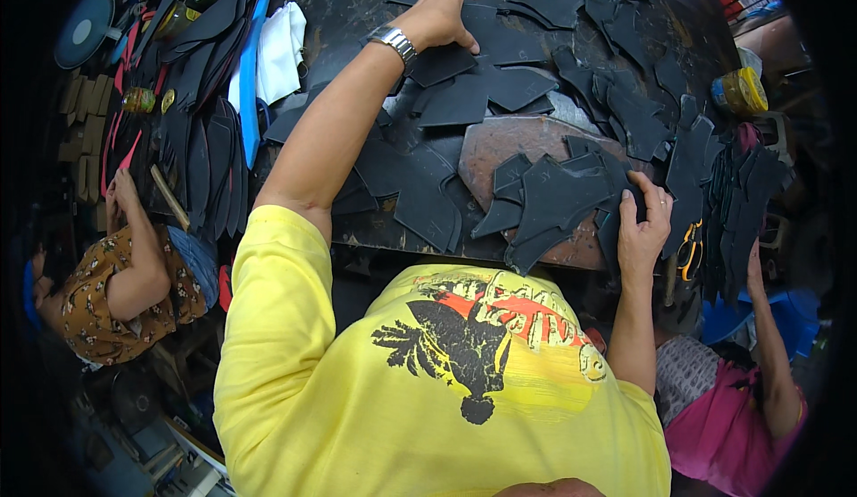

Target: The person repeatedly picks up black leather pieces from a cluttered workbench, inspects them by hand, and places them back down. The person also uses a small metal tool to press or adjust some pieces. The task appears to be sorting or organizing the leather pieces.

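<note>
My left hand (439, 16) reaches far over the dark table, thumb and forefinger spread, above flat black cut pieces (444, 66). Its fingertips touch or nearly touch them; nothing shows lifted. Near the table's front edge my right hand (644, 225) has its fingers curled at the side of a small pile of black cut pieces (562, 198). The thumb and forefinger close on the edge of a black cut piece (610, 233) there, partly hidden by the hand. Under this pile lies a worn reddish-brown board (486, 144).
More black pieces (638, 117) overlap across the table (344, 19). A blue strip (253, 68) and white cloth (281, 50) lie left. Yellow-lidded jar (739, 91) and orange-handled cutter (688, 251) are right. People sit at both sides: a patterned brown top (125, 292), a pink top (728, 417).
</note>
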The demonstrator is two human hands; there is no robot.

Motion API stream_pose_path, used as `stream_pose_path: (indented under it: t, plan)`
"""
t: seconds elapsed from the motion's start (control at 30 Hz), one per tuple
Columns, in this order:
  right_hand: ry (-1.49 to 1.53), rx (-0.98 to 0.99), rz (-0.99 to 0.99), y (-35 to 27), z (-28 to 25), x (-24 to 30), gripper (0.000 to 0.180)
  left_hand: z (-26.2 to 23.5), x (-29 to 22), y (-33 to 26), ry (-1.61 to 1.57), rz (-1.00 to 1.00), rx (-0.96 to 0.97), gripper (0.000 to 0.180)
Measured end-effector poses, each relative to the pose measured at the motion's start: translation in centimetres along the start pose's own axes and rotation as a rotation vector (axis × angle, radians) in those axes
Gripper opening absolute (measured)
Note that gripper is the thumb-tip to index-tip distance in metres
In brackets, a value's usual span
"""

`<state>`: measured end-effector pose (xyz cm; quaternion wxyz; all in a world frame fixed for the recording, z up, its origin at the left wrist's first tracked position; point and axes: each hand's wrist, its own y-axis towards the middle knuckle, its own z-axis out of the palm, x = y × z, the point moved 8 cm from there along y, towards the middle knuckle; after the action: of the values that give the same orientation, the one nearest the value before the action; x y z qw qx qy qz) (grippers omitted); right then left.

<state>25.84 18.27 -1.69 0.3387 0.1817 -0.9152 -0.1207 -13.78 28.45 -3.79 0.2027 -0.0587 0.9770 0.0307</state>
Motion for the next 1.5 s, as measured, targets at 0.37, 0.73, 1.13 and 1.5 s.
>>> stream_pose_path:
  t: [0.37, 0.73, 1.13, 1.5]
  plan:
    - [-0.009, 0.004, 0.012, 0.0, 0.0, 0.0, 0.026, -1.4, 4.1, 2.3, -0.602, 0.014, -0.039, 0.047]
    - [-0.005, 0.006, 0.004, -0.1, 0.1, 0.0, 0.025, 1.8, 9.3, 6.4, -1.834, 0.026, 0.023, 0.007]
    - [-0.016, 0.014, 0.007, 0.0, 0.1, 0.2, 0.025, -1.1, 11.3, 6.7, -0.964, -0.115, -0.133, 0.066]
    - [-0.004, 0.003, -0.028, 0.1, 0.1, 0.1, 0.025, -1.4, 12.3, 8.7, -0.066, -0.178, 0.005, 0.086]
